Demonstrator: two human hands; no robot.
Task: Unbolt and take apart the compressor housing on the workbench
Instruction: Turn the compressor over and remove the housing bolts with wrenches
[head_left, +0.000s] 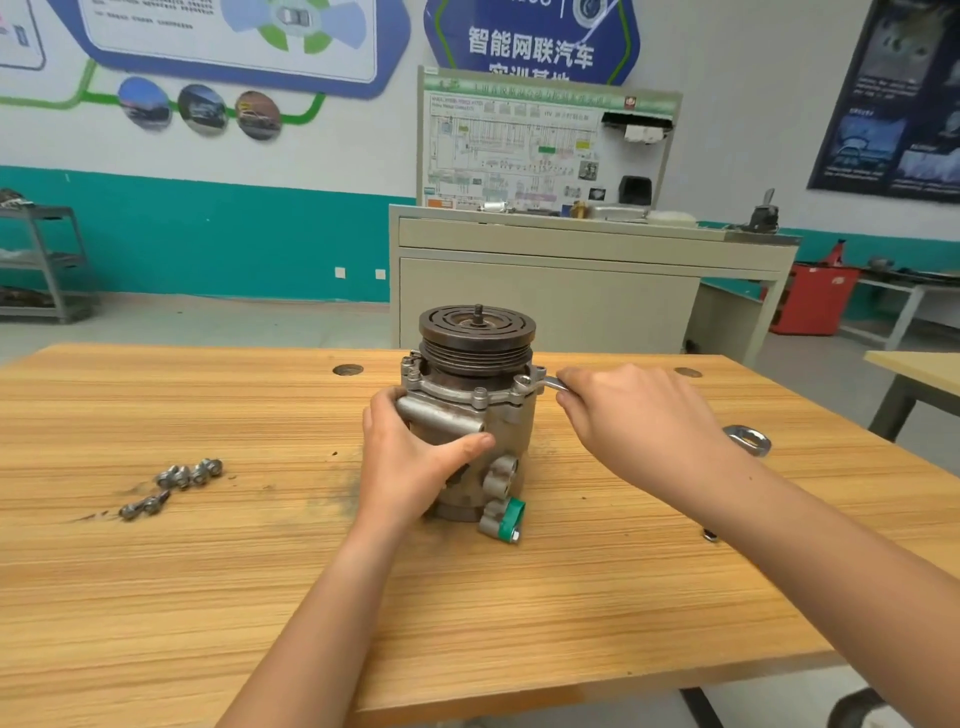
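A blue wall sign (530, 47), far beyond both hands, reads "智能网联汽车" in white characters. A second line beneath it is half hidden by a training board (545, 150) covered in a wiring diagram. The board's small print is too blurred to read, as is the text on a dark poster (893, 98) at the far right, which the picture edge cuts off.

On a wooden tabletop (260, 571), a grey metal compressor (511, 431) stands upright between the two hands, with its dark grooved pulley (477, 332) on top. A green cap (511, 514) sits on a fitting at its base, just below the left thumb.

The left hand (410, 457) grips the compressor's near left side. The thumb lies across the front and the fingers curl round a tube-shaped boss, covering part of the body.

The right hand (634, 415) is just to the right of the compressor, with its fingers curled over the handle of a wrench (550, 383). The wrench's open end meets a bolt on the upper flange. The hand hides most of the handle.

A ring-shaped wrench end (748, 439) shows beyond the right wrist, and it cannot be told whether this belongs to the same tool. A small metal piece (709, 535) peeks out from under the right forearm, too hidden to identify.

Several loose bolts (176, 486) lie in a cluster well to the left of the left hand.
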